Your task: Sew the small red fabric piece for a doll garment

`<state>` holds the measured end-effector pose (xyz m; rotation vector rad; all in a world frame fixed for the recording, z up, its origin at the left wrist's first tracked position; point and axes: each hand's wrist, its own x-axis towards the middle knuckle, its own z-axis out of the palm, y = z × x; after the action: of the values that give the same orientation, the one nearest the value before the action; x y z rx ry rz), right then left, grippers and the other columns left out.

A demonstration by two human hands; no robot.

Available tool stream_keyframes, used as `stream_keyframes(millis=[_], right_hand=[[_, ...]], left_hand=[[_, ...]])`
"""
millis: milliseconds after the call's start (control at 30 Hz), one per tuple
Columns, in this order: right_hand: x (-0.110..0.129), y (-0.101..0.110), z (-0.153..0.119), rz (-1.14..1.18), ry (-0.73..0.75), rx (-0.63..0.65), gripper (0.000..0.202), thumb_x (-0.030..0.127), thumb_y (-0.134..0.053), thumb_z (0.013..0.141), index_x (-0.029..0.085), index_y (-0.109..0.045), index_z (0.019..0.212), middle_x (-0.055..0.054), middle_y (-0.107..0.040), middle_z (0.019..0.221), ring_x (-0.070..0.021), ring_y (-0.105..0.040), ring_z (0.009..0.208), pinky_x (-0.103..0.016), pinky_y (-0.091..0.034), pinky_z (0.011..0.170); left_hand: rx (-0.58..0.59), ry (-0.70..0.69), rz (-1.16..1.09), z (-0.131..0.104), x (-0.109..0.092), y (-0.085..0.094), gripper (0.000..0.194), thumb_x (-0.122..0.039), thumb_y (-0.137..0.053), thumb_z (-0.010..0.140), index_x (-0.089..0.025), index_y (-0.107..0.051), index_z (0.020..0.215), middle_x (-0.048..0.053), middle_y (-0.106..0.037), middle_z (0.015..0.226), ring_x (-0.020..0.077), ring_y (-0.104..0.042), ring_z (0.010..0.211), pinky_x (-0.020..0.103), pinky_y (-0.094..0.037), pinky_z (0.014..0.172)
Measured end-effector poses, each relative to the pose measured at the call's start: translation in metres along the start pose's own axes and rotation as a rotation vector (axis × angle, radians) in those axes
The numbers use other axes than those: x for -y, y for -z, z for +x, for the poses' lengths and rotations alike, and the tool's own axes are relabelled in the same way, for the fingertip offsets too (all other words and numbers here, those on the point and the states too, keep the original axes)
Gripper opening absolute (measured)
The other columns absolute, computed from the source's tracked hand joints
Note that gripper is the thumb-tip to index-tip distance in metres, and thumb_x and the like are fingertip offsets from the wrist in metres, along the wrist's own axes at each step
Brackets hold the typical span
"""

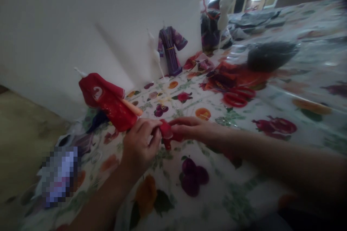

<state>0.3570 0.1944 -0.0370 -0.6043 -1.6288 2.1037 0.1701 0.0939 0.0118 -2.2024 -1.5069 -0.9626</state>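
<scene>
Between my two hands is a small piece of red fabric (166, 130), a little blurred, with a part of it hanging down. My left hand (141, 142) pinches its left side between thumb and fingers. On the other side, the fingers of my right hand (187, 128) close on its right edge. Just beyond my left hand, a small dress form wears a red garment (111, 104) with a pale bird-like motif; it leans to the left in this view.
Red-handled scissors (240, 96) lie to the right on the fruit-patterned tablecloth (225, 202). By the wall stand a purple robe (170, 50) on a form and a bare white form (154, 52). Fabric pieces (238, 75) and plastic wrapping (311, 57) spread at the back right.
</scene>
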Motion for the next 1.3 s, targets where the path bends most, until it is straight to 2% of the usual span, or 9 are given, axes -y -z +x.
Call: stream_keyframes(millis=[167,300,433,600,700,800,1033,1200,1300], right_hand=[[0.007,-0.007,-0.006,0.234,-0.011,-0.028,0.022,0.029,-0.081,0.075,0.025,-0.074,0.095,-0.004,-0.072,0.098,-0.0198,-0.064,0.091,-0.037,-0.048,0.091],[0.012,-0.007,-0.007,0.258,0.068,-0.077,0.014,0.026,-0.077,0.078,0.022,-0.073,0.090,-0.005,-0.072,0.092,-0.0199,-0.065,0.086,-0.038,-0.049,0.090],[0.010,-0.006,-0.006,0.345,0.102,-0.076,0.011,0.024,-0.076,0.077,0.022,-0.072,0.087,-0.002,-0.070,0.085,-0.0158,-0.064,0.077,-0.033,-0.052,0.081],[0.007,-0.006,-0.005,0.473,0.059,-0.049,0.013,0.022,-0.078,0.075,0.021,-0.071,0.086,0.000,-0.069,0.083,-0.0132,-0.064,0.075,-0.024,-0.053,0.070],[0.005,-0.005,-0.004,0.540,0.041,-0.024,0.012,0.022,-0.079,0.076,0.020,-0.072,0.086,-0.002,-0.071,0.085,-0.0126,-0.065,0.076,-0.023,-0.055,0.071],[0.003,-0.003,-0.002,0.559,0.024,-0.036,0.015,0.021,-0.079,0.078,0.020,-0.073,0.092,-0.003,-0.072,0.092,-0.0127,-0.066,0.080,-0.023,-0.056,0.074],[0.000,-0.002,-0.001,0.575,0.027,-0.050,0.015,0.019,-0.080,0.079,0.019,-0.070,0.091,-0.001,-0.071,0.092,-0.0119,-0.066,0.083,-0.025,-0.055,0.081],[-0.002,0.000,-0.002,0.508,0.022,0.001,0.022,0.018,-0.080,0.080,0.021,-0.069,0.099,0.000,-0.069,0.095,-0.0118,-0.064,0.085,-0.026,-0.052,0.084],[-0.002,0.001,-0.003,0.506,0.001,0.026,0.030,0.016,-0.079,0.079,0.021,-0.069,0.106,-0.001,-0.069,0.098,-0.0125,-0.063,0.083,-0.025,-0.052,0.081]], left_hand=[[0.028,0.058,-0.022,-0.001,-0.006,0.003,0.015,-0.009,-0.057,0.091,-0.016,-0.067,0.100,0.004,-0.067,0.093,0.0133,-0.064,0.081,0.024,-0.051,0.076],[0.067,0.153,-0.088,-0.006,-0.007,0.005,0.015,-0.010,-0.058,0.090,-0.019,-0.067,0.099,0.002,-0.065,0.091,0.0119,-0.059,0.074,0.024,-0.047,0.069],[0.102,0.510,-0.420,-0.017,-0.003,-0.003,0.019,-0.023,-0.062,0.093,-0.024,-0.065,0.111,0.002,-0.066,0.097,0.0138,-0.060,0.078,0.024,-0.046,0.067],[0.069,1.050,-1.144,-0.026,-0.002,-0.023,0.030,-0.045,-0.068,0.089,-0.021,-0.067,0.106,0.006,-0.070,0.103,0.0187,-0.064,0.089,0.028,-0.050,0.074],[0.166,1.254,-1.507,-0.028,-0.009,-0.027,0.045,-0.055,-0.072,0.082,-0.018,-0.070,0.108,0.011,-0.073,0.105,0.0239,-0.068,0.092,0.033,-0.052,0.076],[0.241,1.245,-1.574,-0.029,-0.015,-0.027,0.047,-0.052,-0.079,0.077,-0.015,-0.073,0.105,0.012,-0.075,0.098,0.0234,-0.069,0.087,0.031,-0.051,0.074],[0.088,1.184,-1.532,-0.034,-0.018,-0.025,0.033,-0.025,-0.086,0.068,-0.012,-0.076,0.097,0.011,-0.077,0.094,0.0211,-0.071,0.087,0.032,-0.053,0.085],[0.046,1.172,-1.515,-0.035,-0.013,-0.018,0.027,-0.019,-0.082,0.069,-0.018,-0.076,0.095,0.000,-0.070,0.076,0.0098,-0.059,0.061,0.020,-0.048,0.057],[0.032,1.159,-1.497,-0.035,-0.012,-0.016,0.025,-0.017,-0.081,0.068,-0.018,-0.075,0.092,0.000,-0.068,0.073,0.0083,-0.057,0.057,0.016,-0.040,0.047]])
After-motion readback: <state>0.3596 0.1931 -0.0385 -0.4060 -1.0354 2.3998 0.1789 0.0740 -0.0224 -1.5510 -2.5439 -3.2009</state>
